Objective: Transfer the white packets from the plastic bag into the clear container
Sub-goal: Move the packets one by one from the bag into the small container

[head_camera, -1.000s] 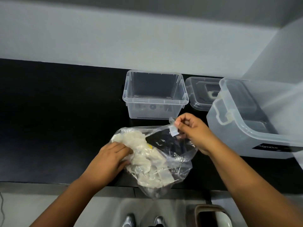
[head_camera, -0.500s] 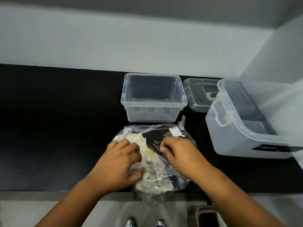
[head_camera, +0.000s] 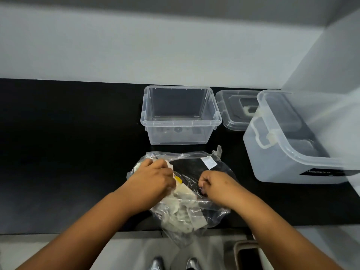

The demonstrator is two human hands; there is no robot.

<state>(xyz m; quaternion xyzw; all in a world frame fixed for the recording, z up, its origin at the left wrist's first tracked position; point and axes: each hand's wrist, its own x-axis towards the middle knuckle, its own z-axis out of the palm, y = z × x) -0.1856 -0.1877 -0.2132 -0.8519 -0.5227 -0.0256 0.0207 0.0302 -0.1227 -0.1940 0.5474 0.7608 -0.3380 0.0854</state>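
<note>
Gripping the bag (head_camera: 196, 160) with both hands at the counter's (head_camera: 68, 152) front edge.
Our left hand (head_camera: 153, 179) grasps packets (head_camera: 181, 211); our right hand (head_camera: 218, 184) pinches plastic; the container (head_camera: 180, 115) stands behind.

The right hand (head_camera: 218, 187) no longer pinches the plastic bag (head_camera: 194, 172) up at its corner nearest the clear container (head_camera: 180, 114); it now lies curled on the bag's middle, gripping the film. The left hand (head_camera: 153, 180) now sits nearer the clear container, over the white packets (head_camera: 183, 209). The bag's raised corner now lies slack.
</note>
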